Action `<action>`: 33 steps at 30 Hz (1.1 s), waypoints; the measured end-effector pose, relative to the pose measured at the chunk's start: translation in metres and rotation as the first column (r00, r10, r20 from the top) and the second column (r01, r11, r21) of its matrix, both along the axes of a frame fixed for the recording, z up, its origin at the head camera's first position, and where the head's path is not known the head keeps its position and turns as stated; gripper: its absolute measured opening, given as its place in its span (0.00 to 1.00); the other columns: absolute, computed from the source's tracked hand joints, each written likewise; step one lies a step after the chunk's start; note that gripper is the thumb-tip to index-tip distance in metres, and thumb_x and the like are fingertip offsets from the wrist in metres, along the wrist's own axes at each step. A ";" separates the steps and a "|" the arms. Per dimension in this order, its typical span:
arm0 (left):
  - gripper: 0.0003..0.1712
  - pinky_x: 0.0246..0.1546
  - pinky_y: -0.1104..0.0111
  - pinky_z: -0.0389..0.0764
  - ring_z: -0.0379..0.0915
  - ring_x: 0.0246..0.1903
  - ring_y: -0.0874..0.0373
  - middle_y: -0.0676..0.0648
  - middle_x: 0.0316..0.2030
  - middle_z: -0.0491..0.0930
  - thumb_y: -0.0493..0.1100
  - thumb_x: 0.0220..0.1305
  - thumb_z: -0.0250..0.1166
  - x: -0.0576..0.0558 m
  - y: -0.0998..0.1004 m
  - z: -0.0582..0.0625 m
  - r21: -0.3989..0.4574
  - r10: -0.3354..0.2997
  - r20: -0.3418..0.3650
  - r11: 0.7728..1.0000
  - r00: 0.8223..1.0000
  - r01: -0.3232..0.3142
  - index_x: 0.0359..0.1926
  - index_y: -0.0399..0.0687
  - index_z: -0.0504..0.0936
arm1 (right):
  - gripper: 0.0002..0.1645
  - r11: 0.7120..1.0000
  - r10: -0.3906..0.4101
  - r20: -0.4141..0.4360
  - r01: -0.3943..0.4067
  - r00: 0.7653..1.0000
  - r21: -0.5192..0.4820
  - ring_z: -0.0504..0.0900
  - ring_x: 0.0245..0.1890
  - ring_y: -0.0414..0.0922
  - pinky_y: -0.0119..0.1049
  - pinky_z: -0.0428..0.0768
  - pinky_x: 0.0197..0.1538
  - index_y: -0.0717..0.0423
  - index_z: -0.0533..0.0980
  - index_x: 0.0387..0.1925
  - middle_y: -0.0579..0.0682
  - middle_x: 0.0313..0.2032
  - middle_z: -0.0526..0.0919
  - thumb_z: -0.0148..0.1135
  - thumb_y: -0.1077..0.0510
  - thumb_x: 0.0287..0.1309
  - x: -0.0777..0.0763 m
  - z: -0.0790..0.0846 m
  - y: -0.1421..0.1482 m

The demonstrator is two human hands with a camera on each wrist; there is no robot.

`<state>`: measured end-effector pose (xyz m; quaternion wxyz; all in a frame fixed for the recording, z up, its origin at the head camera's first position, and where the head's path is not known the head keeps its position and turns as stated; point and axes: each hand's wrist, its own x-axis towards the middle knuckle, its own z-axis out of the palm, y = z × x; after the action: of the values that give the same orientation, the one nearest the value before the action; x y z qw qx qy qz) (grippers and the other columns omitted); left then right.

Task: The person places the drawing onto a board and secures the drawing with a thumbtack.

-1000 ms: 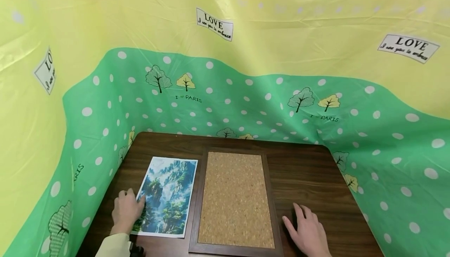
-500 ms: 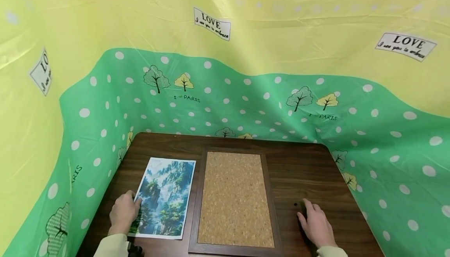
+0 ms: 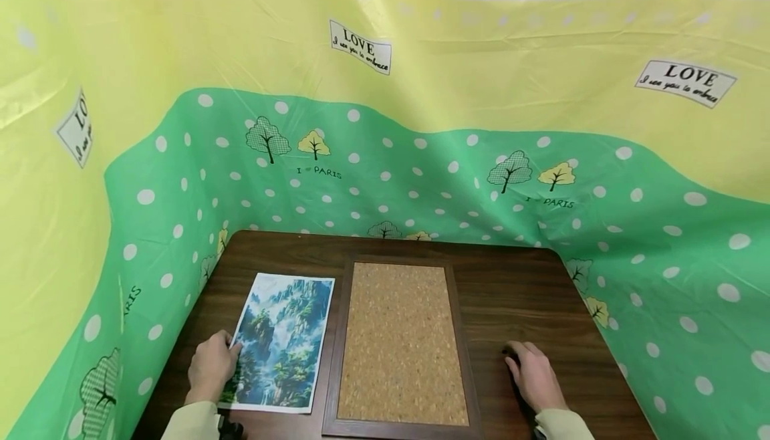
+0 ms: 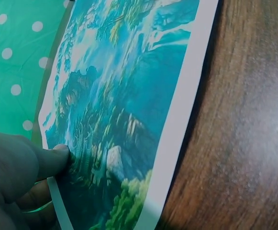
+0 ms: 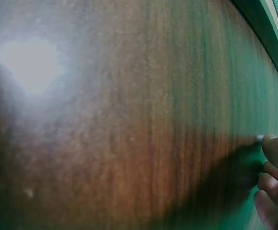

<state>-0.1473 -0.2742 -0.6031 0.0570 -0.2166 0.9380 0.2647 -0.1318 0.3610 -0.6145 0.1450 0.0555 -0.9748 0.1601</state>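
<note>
While the left edge of a rectangular paper print of blue-green misty mountains [image 3: 285, 346] is pinched between the thumb and curled fingers of the left hand [image 3: 210, 368], most of the picture is left uncovered, presumably the reason for an edge grip. At the other side, the fingers of the right hand [image 3: 537, 376] are bent toward the table, fingertips close together; whether any small item is held there cannot be determined. Between the hands, a brown-framed rectangular cork board [image 3: 404, 346] is placed just right of the print, apparently for reach from either side. Both are laid lengthwise on a dark brown wood-grain table [image 3: 511, 293], which is bordered by a yellow-and-green dotted curtain [image 3: 385, 152], probably hung as a screen.
</note>
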 end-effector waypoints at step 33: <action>0.16 0.31 0.53 0.78 0.79 0.32 0.46 0.37 0.35 0.85 0.46 0.70 0.64 0.010 -0.017 0.003 0.138 0.033 -0.129 0.990 0.991 -0.015 0.44 0.34 0.86 | 0.07 0.999 -0.009 0.059 0.007 0.998 0.045 0.82 0.26 0.46 0.44 0.81 0.28 0.53 0.85 0.30 0.47 0.25 0.82 0.74 0.68 0.51 -0.008 0.001 -0.010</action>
<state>-0.1375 -0.2915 -0.6003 0.0066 -0.2057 0.9167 0.3426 -0.1394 0.3513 -0.6138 0.1154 0.0500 -0.9822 0.1393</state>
